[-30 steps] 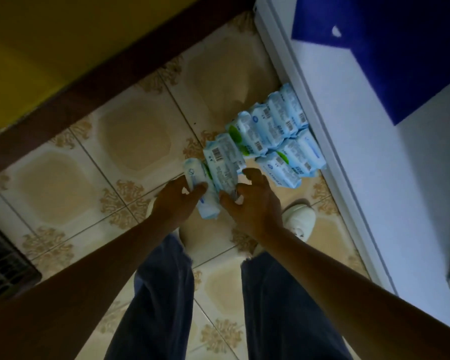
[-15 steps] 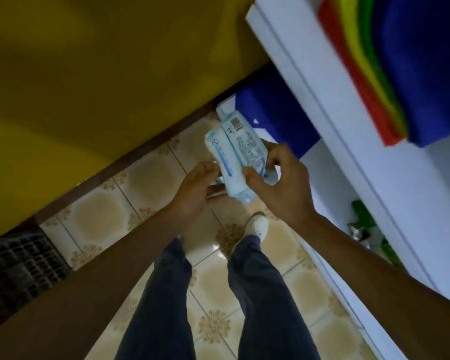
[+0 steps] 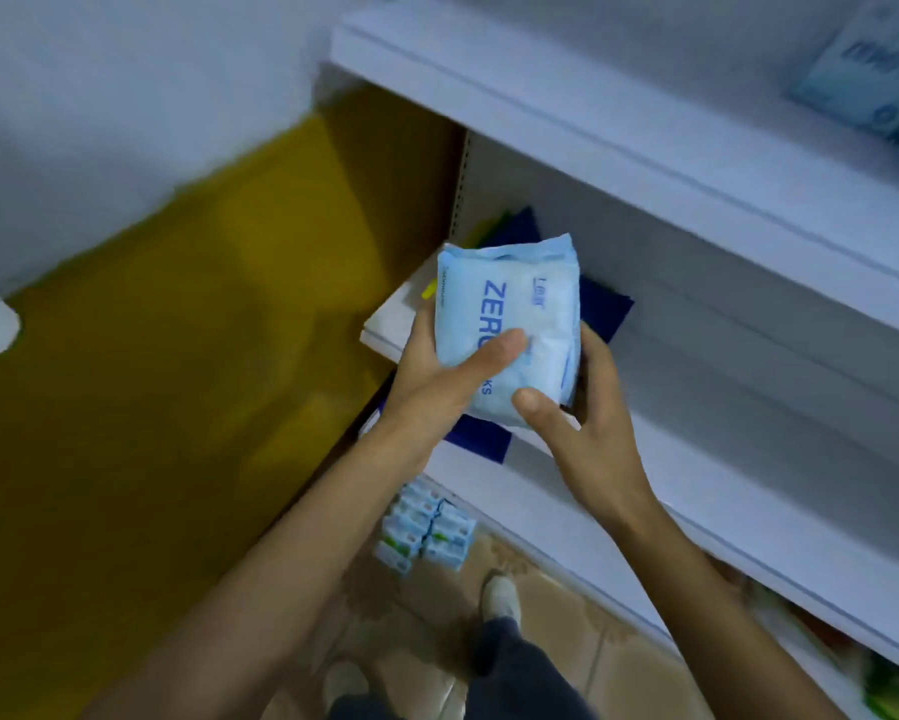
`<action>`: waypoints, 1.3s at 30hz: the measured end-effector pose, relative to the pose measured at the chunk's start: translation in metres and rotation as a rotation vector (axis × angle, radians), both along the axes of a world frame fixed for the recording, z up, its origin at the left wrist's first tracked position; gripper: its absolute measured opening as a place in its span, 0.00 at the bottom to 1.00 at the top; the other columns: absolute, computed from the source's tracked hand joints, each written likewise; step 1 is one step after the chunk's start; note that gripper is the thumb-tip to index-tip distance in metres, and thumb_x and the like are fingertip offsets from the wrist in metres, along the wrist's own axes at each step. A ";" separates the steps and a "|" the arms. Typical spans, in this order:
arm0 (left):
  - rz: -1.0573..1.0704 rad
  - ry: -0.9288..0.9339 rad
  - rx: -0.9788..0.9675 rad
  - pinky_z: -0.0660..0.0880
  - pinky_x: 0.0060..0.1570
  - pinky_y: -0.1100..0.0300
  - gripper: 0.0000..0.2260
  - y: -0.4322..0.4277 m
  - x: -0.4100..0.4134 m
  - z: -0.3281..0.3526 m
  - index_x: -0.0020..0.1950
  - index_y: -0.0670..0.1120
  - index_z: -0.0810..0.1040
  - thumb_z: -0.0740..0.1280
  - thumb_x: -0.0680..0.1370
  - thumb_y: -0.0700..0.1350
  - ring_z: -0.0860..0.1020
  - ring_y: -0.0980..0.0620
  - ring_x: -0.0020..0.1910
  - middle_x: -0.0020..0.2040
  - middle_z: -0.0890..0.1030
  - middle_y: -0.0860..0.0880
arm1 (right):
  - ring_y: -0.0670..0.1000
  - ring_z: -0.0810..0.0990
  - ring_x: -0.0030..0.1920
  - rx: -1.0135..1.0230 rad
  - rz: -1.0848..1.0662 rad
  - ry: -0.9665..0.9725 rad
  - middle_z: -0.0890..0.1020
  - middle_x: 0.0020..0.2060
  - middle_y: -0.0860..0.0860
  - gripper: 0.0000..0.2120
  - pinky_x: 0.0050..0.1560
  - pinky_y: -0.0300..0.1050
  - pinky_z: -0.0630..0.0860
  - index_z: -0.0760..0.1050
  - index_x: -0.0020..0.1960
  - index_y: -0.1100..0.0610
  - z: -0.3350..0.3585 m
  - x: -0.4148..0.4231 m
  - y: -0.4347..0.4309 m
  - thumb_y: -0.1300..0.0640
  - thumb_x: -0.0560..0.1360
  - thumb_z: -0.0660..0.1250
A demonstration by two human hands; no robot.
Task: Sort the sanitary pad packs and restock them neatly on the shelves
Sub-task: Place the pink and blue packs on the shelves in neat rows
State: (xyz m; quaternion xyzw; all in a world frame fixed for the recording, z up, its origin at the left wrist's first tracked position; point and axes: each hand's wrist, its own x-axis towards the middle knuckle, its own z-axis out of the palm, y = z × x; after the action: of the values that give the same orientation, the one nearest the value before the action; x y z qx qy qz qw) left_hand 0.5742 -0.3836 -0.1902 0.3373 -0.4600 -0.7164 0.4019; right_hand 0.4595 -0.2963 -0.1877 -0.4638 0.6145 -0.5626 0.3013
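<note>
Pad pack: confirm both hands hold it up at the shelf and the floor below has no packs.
Wrong about the floor: the head view shows a cluster of packs there. The left hand and right hand do hold the light blue pack at the shelf.

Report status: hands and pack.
Left hand, right hand both gripping pad pack. Pack at shelf edge, not shelved. Blue cloth lies on shelf behind it.
</note>
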 end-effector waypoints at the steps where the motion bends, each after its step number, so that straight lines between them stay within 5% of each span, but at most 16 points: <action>1: -0.019 -0.002 -0.075 0.79 0.44 0.61 0.30 0.001 -0.003 0.016 0.66 0.47 0.69 0.77 0.68 0.45 0.82 0.54 0.51 0.54 0.82 0.50 | 0.44 0.75 0.64 -0.028 -0.022 -0.010 0.74 0.66 0.44 0.42 0.58 0.43 0.77 0.62 0.73 0.51 0.011 0.000 0.003 0.37 0.65 0.72; 4: -0.119 0.016 -0.286 0.77 0.44 0.66 0.32 0.007 -0.016 0.055 0.69 0.49 0.64 0.75 0.69 0.46 0.81 0.60 0.51 0.55 0.80 0.54 | 0.43 0.76 0.63 -0.133 -0.056 -0.065 0.75 0.65 0.45 0.41 0.54 0.39 0.77 0.61 0.74 0.55 0.046 -0.007 0.016 0.48 0.66 0.74; 9: -0.280 0.027 -0.520 0.80 0.48 0.52 0.40 0.002 -0.050 0.094 0.70 0.47 0.63 0.80 0.63 0.48 0.81 0.47 0.57 0.59 0.79 0.46 | 0.44 0.79 0.59 -0.267 -0.140 0.024 0.78 0.61 0.44 0.40 0.51 0.39 0.79 0.62 0.72 0.55 0.090 -0.032 0.030 0.61 0.66 0.77; 12: -0.303 -0.019 -0.672 0.78 0.57 0.55 0.55 -0.003 -0.073 0.114 0.77 0.52 0.51 0.83 0.59 0.43 0.76 0.53 0.64 0.67 0.73 0.53 | 0.48 0.75 0.63 -0.311 -0.242 0.274 0.74 0.64 0.46 0.38 0.58 0.46 0.77 0.61 0.74 0.51 0.107 -0.063 0.034 0.53 0.69 0.77; 14: -0.223 -0.058 -0.758 0.74 0.63 0.57 0.60 -0.005 -0.088 0.126 0.76 0.58 0.46 0.84 0.56 0.49 0.70 0.59 0.68 0.70 0.66 0.62 | 0.45 0.72 0.65 -0.318 -0.304 0.477 0.71 0.65 0.46 0.39 0.60 0.41 0.74 0.60 0.74 0.51 0.118 -0.089 0.036 0.51 0.68 0.75; 16: -0.089 -0.130 -0.929 0.68 0.68 0.54 0.60 -0.006 -0.105 0.134 0.77 0.57 0.43 0.81 0.58 0.58 0.62 0.60 0.73 0.73 0.56 0.67 | 0.41 0.71 0.62 -0.335 -0.342 0.648 0.71 0.63 0.47 0.39 0.56 0.35 0.74 0.60 0.74 0.50 0.131 -0.114 0.036 0.53 0.68 0.74; 20: 0.052 -0.238 -1.168 0.60 0.73 0.54 0.53 -0.012 -0.142 0.143 0.77 0.58 0.44 0.74 0.62 0.66 0.55 0.58 0.76 0.76 0.52 0.62 | 0.46 0.73 0.57 -0.241 -0.414 0.974 0.67 0.66 0.47 0.41 0.45 0.47 0.81 0.57 0.74 0.45 0.148 -0.161 0.032 0.54 0.68 0.75; 25: -0.184 -0.178 -1.035 0.77 0.60 0.49 0.49 -0.028 -0.200 0.145 0.76 0.56 0.56 0.81 0.62 0.54 0.73 0.55 0.66 0.70 0.71 0.55 | 0.48 0.71 0.61 -0.236 -0.359 1.023 0.63 0.70 0.49 0.41 0.48 0.49 0.81 0.57 0.75 0.44 0.144 -0.219 0.022 0.54 0.69 0.75; 30: -0.131 -0.190 -0.926 0.77 0.59 0.59 0.49 -0.038 -0.247 0.141 0.72 0.56 0.59 0.82 0.57 0.57 0.75 0.61 0.62 0.65 0.73 0.56 | 0.32 0.64 0.64 -0.313 -0.300 0.735 0.63 0.66 0.44 0.42 0.59 0.24 0.66 0.53 0.74 0.42 0.141 -0.270 0.009 0.46 0.69 0.74; 33: -0.116 -0.237 -0.846 0.78 0.56 0.54 0.46 -0.055 -0.272 0.135 0.68 0.53 0.64 0.81 0.56 0.59 0.77 0.56 0.60 0.64 0.75 0.52 | 0.33 0.66 0.63 -0.293 -0.296 0.635 0.61 0.65 0.40 0.46 0.58 0.21 0.63 0.51 0.74 0.43 0.140 -0.298 -0.005 0.50 0.68 0.77; 36: -0.085 -0.259 -0.720 0.80 0.51 0.53 0.37 -0.076 -0.296 0.130 0.62 0.49 0.71 0.82 0.58 0.52 0.81 0.53 0.53 0.58 0.79 0.49 | 0.41 0.67 0.65 -0.274 -0.281 0.654 0.62 0.66 0.42 0.46 0.62 0.26 0.65 0.52 0.75 0.44 0.142 -0.323 -0.026 0.51 0.68 0.78; 39: -0.127 -0.289 -0.586 0.80 0.51 0.49 0.30 -0.094 -0.320 0.119 0.59 0.46 0.75 0.82 0.61 0.48 0.82 0.49 0.50 0.53 0.83 0.47 | 0.49 0.68 0.67 -0.346 -0.418 0.768 0.71 0.67 0.51 0.37 0.67 0.47 0.66 0.63 0.73 0.53 0.139 -0.348 -0.039 0.46 0.70 0.74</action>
State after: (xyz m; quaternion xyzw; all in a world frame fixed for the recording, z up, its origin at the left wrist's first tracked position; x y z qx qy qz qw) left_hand 0.2547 -0.4771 -0.0712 0.2761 -0.7191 -0.5218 0.3667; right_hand 0.1116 -0.3353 -0.0486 -0.5484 0.6588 -0.4929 -0.1494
